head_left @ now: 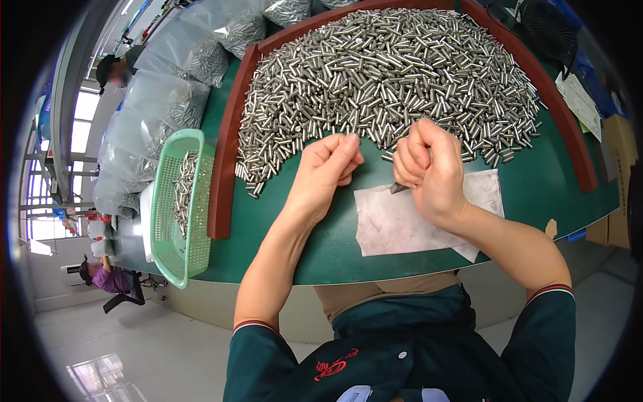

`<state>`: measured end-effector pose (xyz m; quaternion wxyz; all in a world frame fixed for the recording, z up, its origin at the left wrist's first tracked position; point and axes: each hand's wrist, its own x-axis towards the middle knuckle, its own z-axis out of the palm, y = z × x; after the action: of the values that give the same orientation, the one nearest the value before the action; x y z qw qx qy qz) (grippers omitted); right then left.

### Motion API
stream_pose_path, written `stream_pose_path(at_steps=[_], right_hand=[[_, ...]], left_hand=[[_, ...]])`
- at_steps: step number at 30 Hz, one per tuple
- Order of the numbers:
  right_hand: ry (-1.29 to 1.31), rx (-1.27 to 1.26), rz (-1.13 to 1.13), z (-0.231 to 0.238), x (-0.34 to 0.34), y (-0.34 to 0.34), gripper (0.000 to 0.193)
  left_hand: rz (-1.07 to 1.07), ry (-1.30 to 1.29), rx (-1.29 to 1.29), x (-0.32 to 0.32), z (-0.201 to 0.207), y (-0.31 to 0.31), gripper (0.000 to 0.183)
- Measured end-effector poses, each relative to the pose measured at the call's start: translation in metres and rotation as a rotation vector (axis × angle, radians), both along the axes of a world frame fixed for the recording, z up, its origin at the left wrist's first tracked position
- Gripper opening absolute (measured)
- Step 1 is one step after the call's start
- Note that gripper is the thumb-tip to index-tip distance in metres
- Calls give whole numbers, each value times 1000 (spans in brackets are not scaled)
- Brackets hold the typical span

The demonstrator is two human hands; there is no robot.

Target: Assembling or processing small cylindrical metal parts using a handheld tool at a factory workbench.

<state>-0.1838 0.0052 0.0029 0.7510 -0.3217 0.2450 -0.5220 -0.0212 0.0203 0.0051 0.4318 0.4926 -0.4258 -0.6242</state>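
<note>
A broad heap of short, shiny metal pins [382, 74] spreads over the green table [328, 248]. At its near edge, my left hand [328, 164] is closed, thumb against curled fingers; whatever it holds is hidden. To the right, my right hand [432, 167] makes a fist above a stained white cloth [388, 224]. From the lower side of that fist sticks the dark tip of a pointed tool [398, 188]; the rest of it is covered by the fingers. The two hands are apart, at about the same height.
Dark red wooden rails [231, 147] border the heap. Left of them stands a light green plastic basket [181, 261] with pins inside. Clear bags [194, 60] of metal pieces line the far left. A black fan [546, 30], papers [579, 100] and a cardboard box [623, 154] are at right.
</note>
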Motion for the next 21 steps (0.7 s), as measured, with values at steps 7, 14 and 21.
stream_pose_path(at_steps=[7, 14, 21], right_hand=[[28, -9, 7, -1, 4, 0, 38], [19, -3, -13, -2, 0, -1, 37], [-37, -52, 18, 1, -2, 1, 39]], left_hand=[[-58, -886, -706, -18, -13, 2, 11], [-136, -833, -428, -11, 3, 12, 7], [-242, -845, -300, -13, 4, 24, 8]])
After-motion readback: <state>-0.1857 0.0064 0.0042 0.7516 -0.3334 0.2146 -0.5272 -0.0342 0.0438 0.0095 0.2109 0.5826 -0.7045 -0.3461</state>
